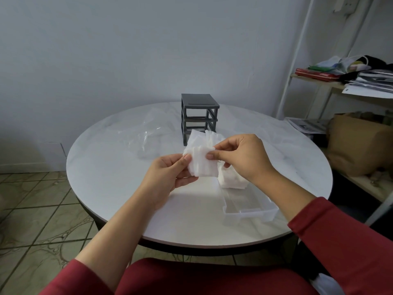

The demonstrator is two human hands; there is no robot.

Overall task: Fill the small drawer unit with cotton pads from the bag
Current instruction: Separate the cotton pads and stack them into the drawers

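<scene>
both hands grasp one stack of cotton pads (pixel 201 161) above the table (pixel 106 167): left hand (pixel 170 177) from 8 o'clock, right hand (pixel 240 156) from 3 o'clock. more pads (pixel 231 180) lie in the clear drawer (pixel 251 211) at 5 o'clock. the grey drawer frame (pixel 198 116) stands at 12 o'clock, the bag (pixel 146 133) at 10 o'clock.

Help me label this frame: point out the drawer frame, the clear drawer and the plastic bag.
drawer frame (pixel 200 101), head view, on its dark top panel.
clear drawer (pixel 251 213), head view, on its near front wall.
plastic bag (pixel 148 133), head view, on its crumpled middle.
</scene>
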